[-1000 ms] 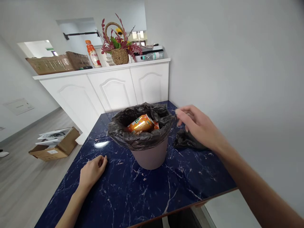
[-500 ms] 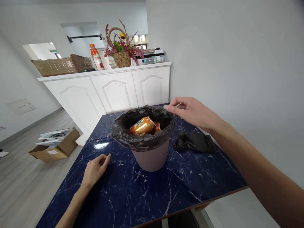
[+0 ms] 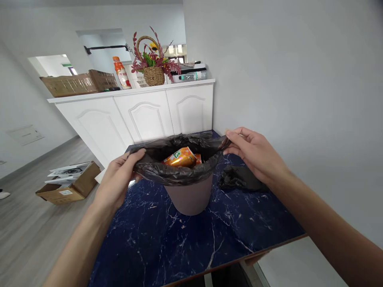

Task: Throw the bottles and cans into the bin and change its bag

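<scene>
Since the earlier frame, our left hand (image 3: 118,173) has risen from the worktop (image 3: 185,247) to the rim of the black bag (image 3: 176,175), and our right hand (image 3: 254,149) has shifted outward. Each grip is clamped on the bag, thumb and fingers together on its left and right edges, and the mouth stretches wide between them. The bag lines a greyish-mauve bin (image 3: 190,199) standing upright on the dark blue, veined worktop. Inside we see a tilted orange can (image 3: 182,157), with another orange item (image 3: 198,159) partly hidden beside it. Right of the bin, partly behind our right hand, lies a black plastic bundle (image 3: 239,177). Beyond stands a white cabinet (image 3: 146,117) carrying a flower basket (image 3: 154,75).
</scene>
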{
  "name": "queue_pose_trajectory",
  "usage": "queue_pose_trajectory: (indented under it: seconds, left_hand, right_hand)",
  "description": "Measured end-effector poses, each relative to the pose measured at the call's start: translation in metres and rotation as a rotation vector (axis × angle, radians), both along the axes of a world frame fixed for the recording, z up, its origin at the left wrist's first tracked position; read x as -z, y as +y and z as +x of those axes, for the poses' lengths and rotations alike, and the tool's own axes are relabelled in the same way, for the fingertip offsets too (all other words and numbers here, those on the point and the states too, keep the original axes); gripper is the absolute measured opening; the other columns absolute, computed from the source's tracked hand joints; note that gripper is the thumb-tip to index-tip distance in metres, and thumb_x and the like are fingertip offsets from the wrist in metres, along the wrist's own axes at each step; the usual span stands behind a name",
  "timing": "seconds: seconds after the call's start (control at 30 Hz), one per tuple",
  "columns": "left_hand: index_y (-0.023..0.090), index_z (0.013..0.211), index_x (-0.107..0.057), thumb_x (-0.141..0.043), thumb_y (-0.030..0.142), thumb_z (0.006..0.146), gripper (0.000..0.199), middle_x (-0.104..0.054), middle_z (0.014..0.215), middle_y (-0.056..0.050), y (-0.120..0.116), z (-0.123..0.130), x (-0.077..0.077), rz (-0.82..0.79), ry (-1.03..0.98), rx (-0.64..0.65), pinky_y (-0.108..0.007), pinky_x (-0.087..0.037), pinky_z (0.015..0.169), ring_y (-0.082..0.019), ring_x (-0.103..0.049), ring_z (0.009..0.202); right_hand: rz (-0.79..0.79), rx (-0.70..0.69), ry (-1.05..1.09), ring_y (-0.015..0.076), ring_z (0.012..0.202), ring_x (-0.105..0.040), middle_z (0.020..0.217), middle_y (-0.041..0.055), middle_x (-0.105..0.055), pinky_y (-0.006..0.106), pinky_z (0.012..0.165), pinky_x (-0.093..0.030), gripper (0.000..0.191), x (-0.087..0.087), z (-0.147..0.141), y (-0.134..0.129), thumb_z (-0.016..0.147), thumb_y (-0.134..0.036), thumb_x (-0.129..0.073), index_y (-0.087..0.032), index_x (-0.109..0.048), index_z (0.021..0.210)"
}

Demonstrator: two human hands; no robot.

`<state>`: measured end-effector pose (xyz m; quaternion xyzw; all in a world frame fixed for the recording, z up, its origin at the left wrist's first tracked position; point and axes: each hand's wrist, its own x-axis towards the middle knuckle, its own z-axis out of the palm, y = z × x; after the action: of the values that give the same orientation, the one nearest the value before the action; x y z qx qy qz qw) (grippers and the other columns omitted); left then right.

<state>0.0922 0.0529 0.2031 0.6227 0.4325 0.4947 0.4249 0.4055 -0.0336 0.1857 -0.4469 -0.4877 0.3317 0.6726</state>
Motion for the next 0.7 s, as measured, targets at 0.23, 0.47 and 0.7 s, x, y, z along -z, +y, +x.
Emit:
queue_pose_trajectory:
  seconds: [0.23,0.47,0.7]
  left_hand:
    - [0.016,0.084,-0.074,-0.069,0.019,0.092,0.010,-0.071,0.092,-0.006,-0.010,0.017,-0.033,0.156,-0.503,0.008,-0.025,-0.051,0.084,-0.015,-0.064,0.089]
    - [0.023,0.082,-0.055,-0.068,0.022,0.096,0.019,-0.066,0.076,0.005,-0.019,0.017,-0.041,0.128,-0.697,0.159,-0.032,-0.051,0.101,-0.013,-0.067,0.086]
    - [0.020,0.078,-0.047,-0.076,0.011,0.084,0.031,-0.042,0.066,0.008,-0.008,0.008,-0.023,0.107,-0.694,-0.059,-0.025,-0.043,0.065,-0.007,-0.043,0.060]
  right_hand:
    - [0.043,-0.078,0.232,0.0247,0.112,-0.071,0.108,0.0047,-0.075,0.042,0.091,-0.063,0.043,0.003,0.013,0.029,0.088,-0.065,-0.078,-0.028,-0.056,0.088]
    - [0.157,-0.076,0.376,0.0140,0.066,-0.056,0.066,-0.0078,-0.042,0.032,0.077,-0.061,0.056,0.000,0.007,0.044,0.082,-0.064,-0.085,-0.029,-0.041,0.081]
    - [0.068,-0.008,0.164,0.0140,0.070,-0.054,0.076,-0.0058,-0.050,0.028,0.064,-0.049,0.046,-0.004,0.005,0.025,0.088,-0.062,-0.079,-0.029,-0.046,0.094]
